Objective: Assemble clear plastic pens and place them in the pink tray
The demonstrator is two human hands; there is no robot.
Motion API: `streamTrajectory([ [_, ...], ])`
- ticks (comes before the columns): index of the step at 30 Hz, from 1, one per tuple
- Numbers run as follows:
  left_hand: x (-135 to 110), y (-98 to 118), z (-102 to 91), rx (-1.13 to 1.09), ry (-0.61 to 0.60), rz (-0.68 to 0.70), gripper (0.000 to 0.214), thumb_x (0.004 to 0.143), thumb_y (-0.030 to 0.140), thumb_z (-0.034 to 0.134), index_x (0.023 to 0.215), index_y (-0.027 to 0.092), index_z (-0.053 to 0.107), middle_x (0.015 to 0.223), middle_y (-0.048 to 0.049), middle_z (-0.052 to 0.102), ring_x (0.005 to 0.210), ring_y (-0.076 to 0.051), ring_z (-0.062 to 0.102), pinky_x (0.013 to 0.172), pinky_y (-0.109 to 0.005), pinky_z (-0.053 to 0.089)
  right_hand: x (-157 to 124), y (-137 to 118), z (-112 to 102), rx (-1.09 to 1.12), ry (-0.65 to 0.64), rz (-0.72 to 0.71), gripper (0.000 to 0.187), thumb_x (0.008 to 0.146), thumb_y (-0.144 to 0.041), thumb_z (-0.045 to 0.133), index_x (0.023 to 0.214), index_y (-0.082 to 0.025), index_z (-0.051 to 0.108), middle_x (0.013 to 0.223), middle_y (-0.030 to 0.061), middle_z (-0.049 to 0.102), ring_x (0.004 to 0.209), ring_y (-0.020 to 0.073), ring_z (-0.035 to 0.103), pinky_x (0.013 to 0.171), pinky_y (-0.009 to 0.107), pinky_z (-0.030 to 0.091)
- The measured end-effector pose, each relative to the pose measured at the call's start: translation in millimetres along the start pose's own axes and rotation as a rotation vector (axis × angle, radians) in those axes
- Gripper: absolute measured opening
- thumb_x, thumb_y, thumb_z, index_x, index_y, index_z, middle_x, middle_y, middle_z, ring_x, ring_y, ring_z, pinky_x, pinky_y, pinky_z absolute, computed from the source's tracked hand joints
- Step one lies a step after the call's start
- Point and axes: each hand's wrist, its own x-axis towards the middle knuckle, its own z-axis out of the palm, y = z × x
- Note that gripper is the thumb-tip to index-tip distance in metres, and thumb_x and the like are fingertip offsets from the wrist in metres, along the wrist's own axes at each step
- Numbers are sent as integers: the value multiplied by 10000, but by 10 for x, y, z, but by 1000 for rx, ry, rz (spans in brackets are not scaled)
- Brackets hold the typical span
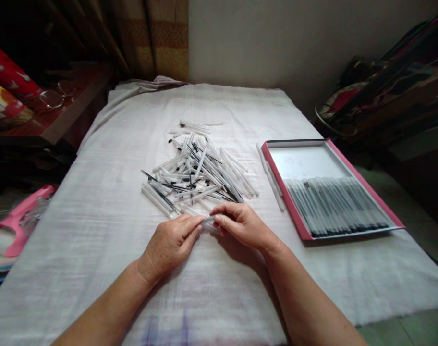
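Between my two hands is a slim pen [207, 219] with a clear barrel and a dark core, held above the near edge of a pile. My left hand [172, 240] is closed on its left end, thumb and fingers pinched together. Closed on the other end is my right hand [242, 225], its fingers bent and hiding that tip. Just beyond both hands lies the loose pile of pen parts [200, 170]: clear barrels, dark refills and small black caps or plugs.
To the right, a pink-edged open box [309, 166] holds a row of assembled-looking pens [337, 206]. Long clear tubes [271, 180] lie along its left side. A pink tape dispenser [22, 221] is at the left edge; glasses [56, 96] rest on a dark side table.
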Motion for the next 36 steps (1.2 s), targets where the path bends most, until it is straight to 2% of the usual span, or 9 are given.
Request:
streamTrajectory([
  [6,29,-45,42,-86,156,18,293,889,276,578,1159,268,691,1062,-57,740,966,-211,695,873,-293,528,7,-62,-92,-36,116,-56,160,800,-313,630,862,-166,649,615,-32,580,531,94,553,509,206,425],
  [11,50,-122,49,-53,290,-12,253,866,312,596,1067,247,734,1021,-66,759,914,-231,717,864,-318,553,66,-42,-195,251,361,-105,282,723,-398,694,888,-179,626,605,-53,548,488,74,481,458,197,369],
  [17,53,-140,75,15,255,59,294,903,363,538,1098,238,719,1028,-60,762,889,-211,730,808,-282,571,128,-15,7,423,301,-124,366,671,-471,755,871,-179,663,567,-49,543,503,78,487,433,178,318],
  [21,60,-150,61,57,216,68,359,926,406,500,1195,231,664,1085,-56,749,919,-188,726,805,-259,570,41,-169,-142,392,467,-239,387,684,-545,739,801,-191,636,729,5,657,563,99,559,438,191,364],
  [24,62,-164,49,61,229,66,347,929,410,493,1155,224,680,1039,-53,759,897,-179,729,793,-247,568,-139,-296,-607,234,736,-344,419,722,-579,697,875,-191,652,689,-6,647,484,80,490,418,202,333],
  [26,61,-173,46,44,235,81,315,934,390,483,1068,219,711,962,-43,769,849,-168,731,774,-234,566,-273,-315,-1002,39,883,-348,465,734,-586,681,952,-175,668,667,-5,634,518,99,523,469,220,379],
  [30,64,-175,46,13,224,83,285,935,359,483,951,211,725,801,-15,757,665,-132,707,671,-198,555,-433,-175,-1602,-406,929,-146,528,737,-551,672,1079,-149,658,642,19,658,612,171,629,554,262,428],
  [33,69,-166,46,24,232,78,287,927,371,491,911,211,728,798,-14,758,660,-135,705,666,-197,551,-433,-25,-1725,-728,870,59,351,793,-439,631,1012,-174,701,675,42,705,621,181,645,582,272,424],
  [36,69,-163,48,22,236,58,301,925,388,486,903,212,730,805,-16,762,673,-142,710,660,-200,552,-403,78,-1675,-927,833,124,269,815,-364,613,987,-189,726,757,57,742,668,190,660,629,280,438],
])
